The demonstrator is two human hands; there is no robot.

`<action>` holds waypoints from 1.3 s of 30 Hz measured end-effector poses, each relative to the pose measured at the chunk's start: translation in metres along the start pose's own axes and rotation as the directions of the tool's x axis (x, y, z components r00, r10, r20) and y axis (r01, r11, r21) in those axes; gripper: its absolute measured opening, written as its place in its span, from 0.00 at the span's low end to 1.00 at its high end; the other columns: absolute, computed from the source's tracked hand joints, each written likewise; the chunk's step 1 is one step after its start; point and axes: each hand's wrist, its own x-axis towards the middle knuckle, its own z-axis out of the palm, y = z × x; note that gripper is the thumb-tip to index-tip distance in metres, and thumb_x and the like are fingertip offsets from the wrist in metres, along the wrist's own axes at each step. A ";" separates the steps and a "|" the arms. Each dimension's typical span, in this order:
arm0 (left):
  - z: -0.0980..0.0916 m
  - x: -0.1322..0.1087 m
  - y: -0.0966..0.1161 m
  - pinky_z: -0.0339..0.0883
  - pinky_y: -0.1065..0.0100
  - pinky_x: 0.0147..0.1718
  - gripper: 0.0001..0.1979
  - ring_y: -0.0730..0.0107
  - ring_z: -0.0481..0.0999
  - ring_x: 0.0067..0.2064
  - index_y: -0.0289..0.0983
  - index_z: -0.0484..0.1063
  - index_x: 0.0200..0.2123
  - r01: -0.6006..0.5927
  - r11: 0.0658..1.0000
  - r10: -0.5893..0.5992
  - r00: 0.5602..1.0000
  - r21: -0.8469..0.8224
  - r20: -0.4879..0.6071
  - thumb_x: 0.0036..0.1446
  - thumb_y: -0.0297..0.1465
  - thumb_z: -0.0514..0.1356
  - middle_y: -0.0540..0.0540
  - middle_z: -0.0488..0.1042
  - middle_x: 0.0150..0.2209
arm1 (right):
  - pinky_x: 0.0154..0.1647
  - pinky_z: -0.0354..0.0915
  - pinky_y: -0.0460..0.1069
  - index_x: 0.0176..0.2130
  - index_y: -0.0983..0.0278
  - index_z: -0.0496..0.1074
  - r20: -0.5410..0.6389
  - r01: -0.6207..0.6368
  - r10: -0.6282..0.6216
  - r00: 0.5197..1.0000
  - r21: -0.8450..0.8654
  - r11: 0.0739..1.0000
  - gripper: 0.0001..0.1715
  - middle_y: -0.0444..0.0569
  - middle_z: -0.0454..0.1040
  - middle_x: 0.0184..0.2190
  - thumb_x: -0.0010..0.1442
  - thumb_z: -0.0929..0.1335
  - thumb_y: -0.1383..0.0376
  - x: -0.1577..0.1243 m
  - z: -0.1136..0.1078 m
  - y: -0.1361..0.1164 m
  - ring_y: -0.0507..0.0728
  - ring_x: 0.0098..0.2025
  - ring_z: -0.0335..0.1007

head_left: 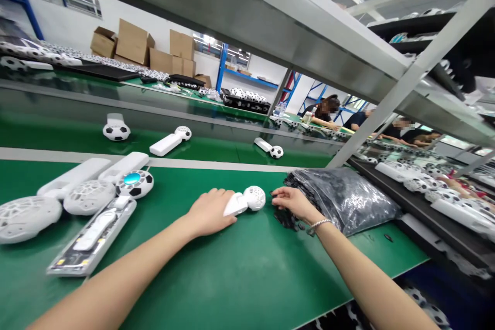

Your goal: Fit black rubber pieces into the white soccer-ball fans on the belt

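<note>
My left hand (211,211) is closed around the white handle of a small handheld fan (247,200) that lies on the green bench (240,268). The fan's round white grille head sticks out to the right of my fingers. My right hand (291,200), with a bracelet at the wrist, is pinched over a heap of small black parts (286,219) just right of the fan head. What its fingertips hold is too small to make out.
A clear plastic bag of black parts (344,196) lies at the right. Several white and football-patterned fans (88,185) and an open fan handle (93,234) sit at the left. More fans ride the conveyor (166,143). Other people sit at the far right.
</note>
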 end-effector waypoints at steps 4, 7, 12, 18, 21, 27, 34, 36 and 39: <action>-0.004 0.011 0.008 0.61 0.57 0.44 0.34 0.52 0.64 0.49 0.40 0.59 0.53 0.057 0.998 -0.057 0.998 0.000 -0.023 0.42 0.45 0.59 0.41 0.66 0.48 | 0.33 0.66 0.47 0.35 0.67 0.71 -0.048 0.108 -0.105 0.993 0.082 0.991 0.12 0.50 0.74 0.33 0.53 0.65 0.61 0.006 0.000 -0.004 0.52 0.32 0.70; -0.003 0.031 0.021 0.61 0.60 0.45 0.38 0.54 0.63 0.51 0.40 0.55 0.56 0.051 0.996 -0.052 0.999 -0.069 -0.007 0.42 0.45 0.59 0.41 0.63 0.52 | 0.37 0.64 0.48 0.33 0.65 0.72 -0.151 0.268 -0.255 0.955 0.076 0.960 0.10 0.48 0.74 0.33 0.54 0.65 0.62 0.006 -0.001 -0.008 0.53 0.34 0.68; 0.005 0.054 0.033 0.62 0.64 0.46 0.36 0.58 0.66 0.52 0.44 0.54 0.57 0.046 0.993 -0.037 0.995 -0.106 0.090 0.45 0.46 0.58 0.46 0.62 0.55 | 0.37 0.64 0.48 0.34 0.62 0.72 -0.154 0.442 -0.428 0.891 0.076 0.894 0.06 0.47 0.74 0.31 0.55 0.66 0.64 -0.006 -0.005 -0.013 0.53 0.34 0.68; 0.010 0.054 0.038 0.63 0.62 0.43 0.40 0.56 0.68 0.49 0.47 0.53 0.57 0.107 0.994 -0.106 0.992 -0.022 0.072 0.40 0.54 0.57 0.48 0.63 0.54 | 0.49 0.59 0.54 0.32 0.59 0.73 -0.071 0.524 -0.520 0.851 0.049 0.850 0.04 0.48 0.69 0.40 0.54 0.67 0.65 -0.016 0.012 -0.016 0.56 0.46 0.63; 0.009 0.055 0.041 0.64 0.63 0.41 0.36 0.56 0.69 0.48 0.47 0.56 0.56 0.112 0.993 -0.109 0.991 -0.033 0.076 0.43 0.52 0.56 0.48 0.65 0.52 | 0.53 0.56 0.56 0.29 0.60 0.72 -0.112 0.497 -0.489 0.865 0.066 0.865 0.01 0.49 0.66 0.45 0.52 0.69 0.65 -0.014 0.021 -0.017 0.57 0.50 0.59; 0.005 0.057 0.045 0.64 0.63 0.39 0.29 0.58 0.70 0.45 0.47 0.59 0.52 0.105 0.993 -0.101 0.993 -0.058 0.065 0.45 0.47 0.57 0.48 0.69 0.47 | 0.54 0.57 0.54 0.41 0.61 0.64 -0.046 0.345 -0.349 0.936 0.317 0.883 0.17 0.51 0.61 0.53 0.50 0.69 0.67 -0.008 0.024 -0.016 0.57 0.56 0.55; 0.005 0.059 0.049 0.64 0.65 0.35 0.25 0.61 0.71 0.42 0.47 0.63 0.46 0.124 0.988 -0.120 0.991 -0.088 0.053 0.44 0.46 0.58 0.50 0.70 0.43 | 0.48 0.63 0.51 0.47 0.61 0.59 0.006 0.301 -0.334 0.943 0.418 0.857 0.24 0.48 0.66 0.46 0.51 0.69 0.66 -0.005 0.030 -0.011 0.53 0.46 0.65; 0.006 0.058 0.049 0.64 0.65 0.35 0.25 0.61 0.71 0.42 0.47 0.63 0.47 0.133 0.987 -0.129 0.990 -0.089 0.054 0.44 0.46 0.58 0.50 0.70 0.44 | 0.48 0.64 0.51 0.47 0.61 0.60 0.006 0.306 -0.338 0.941 0.410 0.859 0.24 0.47 0.67 0.46 0.51 0.68 0.65 -0.003 0.030 -0.010 0.53 0.46 0.65; 0.006 0.057 0.044 0.64 0.65 0.38 0.27 0.60 0.70 0.45 0.50 0.60 0.50 0.126 0.988 -0.120 0.990 -0.091 0.071 0.44 0.45 0.58 0.52 0.69 0.48 | 0.46 0.64 0.49 0.47 0.61 0.62 0.005 0.293 -0.327 0.945 0.431 0.853 0.20 0.47 0.68 0.45 0.54 0.67 0.63 0.004 0.017 -0.005 0.52 0.47 0.65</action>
